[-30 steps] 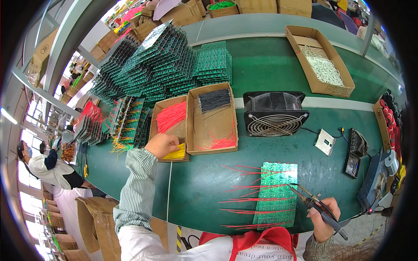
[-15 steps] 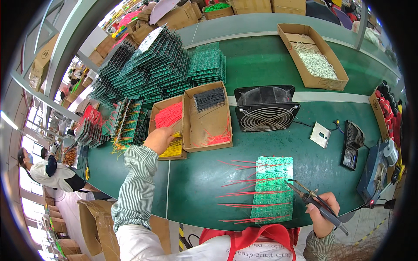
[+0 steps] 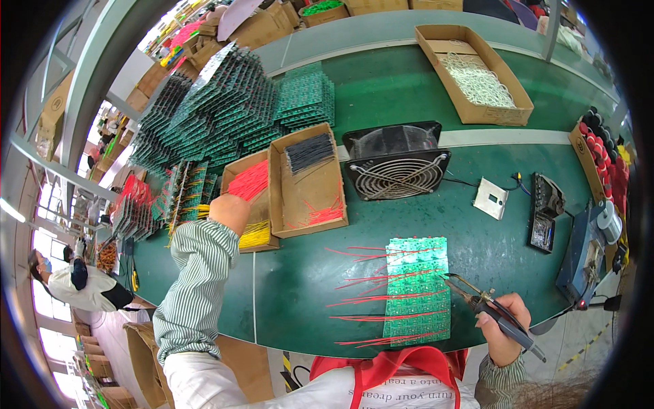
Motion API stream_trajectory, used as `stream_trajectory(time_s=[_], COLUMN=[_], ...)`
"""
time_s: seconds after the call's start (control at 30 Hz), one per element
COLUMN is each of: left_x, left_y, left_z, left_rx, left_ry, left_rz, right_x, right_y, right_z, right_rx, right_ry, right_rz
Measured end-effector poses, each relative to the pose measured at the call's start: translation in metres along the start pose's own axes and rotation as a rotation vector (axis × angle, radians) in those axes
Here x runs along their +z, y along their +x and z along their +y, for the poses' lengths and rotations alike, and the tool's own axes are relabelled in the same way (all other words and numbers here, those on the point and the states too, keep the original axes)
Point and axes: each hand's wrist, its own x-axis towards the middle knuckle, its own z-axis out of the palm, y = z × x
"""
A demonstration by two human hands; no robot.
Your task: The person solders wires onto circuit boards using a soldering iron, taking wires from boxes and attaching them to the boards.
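Observation:
My left hand [image 3: 230,213] is over the left cardboard box, which holds red wires [image 3: 248,181] and yellow wires [image 3: 255,234]. Its fingers are hidden behind the back of the hand, so any grip is out of sight. My right hand [image 3: 505,330] is closed round a soldering iron [image 3: 501,319] with a feed tube along it. The iron's tip is at the right edge of a green circuit board panel [image 3: 417,293]. Several rows of red wires [image 3: 361,317] lie across that panel, their loose ends sticking out to the left.
A box [image 3: 286,204] of black and red wires adjoins the left box. Behind stand stacked circuit boards [image 3: 225,102], a black fan [image 3: 398,163] and a box of white rings [image 3: 477,82]. At right sit a black tray [image 3: 541,215] and a blue soldering unit [image 3: 579,262]. A co-worker [image 3: 82,283] is far left.
My left hand has shifted left and slightly nearer within the box area. The whole view has shifted a little. My right hand keeps the soldering iron by the panel's right edge.

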Motion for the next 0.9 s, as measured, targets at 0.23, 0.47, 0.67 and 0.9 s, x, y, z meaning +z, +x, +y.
stream_trajectory(time_s=[0.23,0.47,0.67,0.9], left_x=[0.043,-0.046,-0.132,-0.139], left_y=[0.007,-0.016,-0.036,-0.024], left_z=[0.015,0.022,0.142,0.194], left_rx=[-0.045,0.047,0.296,0.449], left_ry=[0.003,-0.572,-1.195,-1.202], left_rz=[-0.228,0.299,0.223,0.268], right_x=[0.001,0.004,0.015,0.018], right_y=[0.012,0.021,0.032,0.038], right_z=[-0.006,-0.011,-0.016,-0.020], right_rx=[-0.128,-0.145,-0.192,-0.223], right_ry=[-0.101,-0.110,-0.126,-0.160], right_rz=[-0.082,-0.129,-0.187,-0.186])
